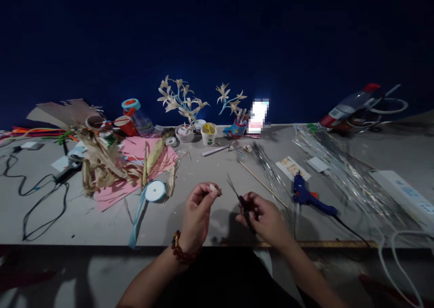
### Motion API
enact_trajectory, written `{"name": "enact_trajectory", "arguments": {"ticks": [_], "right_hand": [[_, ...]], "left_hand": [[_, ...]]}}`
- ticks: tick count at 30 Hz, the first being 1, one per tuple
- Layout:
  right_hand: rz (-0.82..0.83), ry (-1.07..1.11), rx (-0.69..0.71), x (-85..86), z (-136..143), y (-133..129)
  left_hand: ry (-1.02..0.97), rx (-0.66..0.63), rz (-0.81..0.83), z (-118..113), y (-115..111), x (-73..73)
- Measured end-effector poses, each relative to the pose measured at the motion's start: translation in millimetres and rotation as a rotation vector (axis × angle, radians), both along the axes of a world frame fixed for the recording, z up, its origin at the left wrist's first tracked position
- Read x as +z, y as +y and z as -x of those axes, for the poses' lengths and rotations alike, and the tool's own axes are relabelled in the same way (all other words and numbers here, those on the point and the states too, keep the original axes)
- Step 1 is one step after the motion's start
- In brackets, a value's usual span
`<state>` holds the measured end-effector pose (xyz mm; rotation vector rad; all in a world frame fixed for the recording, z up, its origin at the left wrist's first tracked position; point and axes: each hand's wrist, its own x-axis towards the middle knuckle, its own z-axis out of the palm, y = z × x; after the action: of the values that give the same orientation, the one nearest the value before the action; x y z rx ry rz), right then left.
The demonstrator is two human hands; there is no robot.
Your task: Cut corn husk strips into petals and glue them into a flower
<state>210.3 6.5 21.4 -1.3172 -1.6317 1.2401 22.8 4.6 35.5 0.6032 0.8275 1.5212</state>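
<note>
My left hand (pixel 200 208), with a beaded bracelet on its wrist, pinches a small pale piece of husk (pixel 214 188) between thumb and fingers. Dark-handled scissors (pixel 241 201) are in my right hand (pixel 264 215), their blades pointing up and left toward my left hand, apart from the piece. Both hands are above the front of the table. A spool of light blue ribbon (pixel 155 191) lies to the left of my left hand. Right of my right hand is a blue glue gun (pixel 310 196).
Dried husks (pixel 101 163) lie over pink paper (pixel 111 194) on the left. Pale artificial flowers (pixel 183 100) stand at the back beside a small cup (pixel 208 134) and a lit phone (pixel 258 116). Wires (pixel 352 181), a power strip (pixel 407 195) and a bottle (pixel 351 106) are at right.
</note>
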Motion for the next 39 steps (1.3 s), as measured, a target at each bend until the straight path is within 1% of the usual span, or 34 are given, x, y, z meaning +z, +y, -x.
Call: {"name": "enact_trajectory", "arguments": {"ticks": [2, 4, 6, 8, 11, 15, 20, 25, 33, 39], "right_hand": [[-0.100, -0.254, 0.048, 8.8, -7.8, -3.4], [-0.224, -0.441, 0.059, 17.9, -10.9, -5.6], [-0.332, -0.557, 0.055, 24.1, -11.2, -6.4], [-0.408, -0.617, 0.055, 26.6, -10.7, -6.4], [-0.465, -0.644, 0.062, 25.8, -10.8, -5.9], [-0.502, -0.671, 0.079, 22.7, -12.0, -5.5], [-0.500, -0.684, 0.098, 25.0, -10.3, -5.0], [-0.504, -0.664, 0.078, 29.7, -8.1, -4.5], [-0.481, -0.676, 0.103, 25.2, -9.3, -3.7], [-0.502, -0.714, 0.120, 25.2, -9.4, -4.8]], "left_hand": [[-0.008, 0.001, 0.018, 0.7, 0.1, 2.1], [-0.016, 0.003, 0.031, 0.9, 0.1, 2.6], [-0.017, 0.000, 0.031, 0.9, -0.2, 2.2], [-0.006, -0.001, 0.028, 1.1, -1.0, 1.3], [0.014, 0.001, 0.026, 1.9, -2.5, 0.8], [0.020, 0.000, 0.010, 3.1, -3.6, 1.9], [0.015, 0.000, 0.007, 2.6, -4.0, 4.3], [0.034, 0.001, 0.003, 1.8, -4.3, 4.8], [0.044, -0.019, -0.010, 2.8, -5.2, 4.5], [0.022, -0.026, -0.006, 3.7, -5.5, 4.3]]}}
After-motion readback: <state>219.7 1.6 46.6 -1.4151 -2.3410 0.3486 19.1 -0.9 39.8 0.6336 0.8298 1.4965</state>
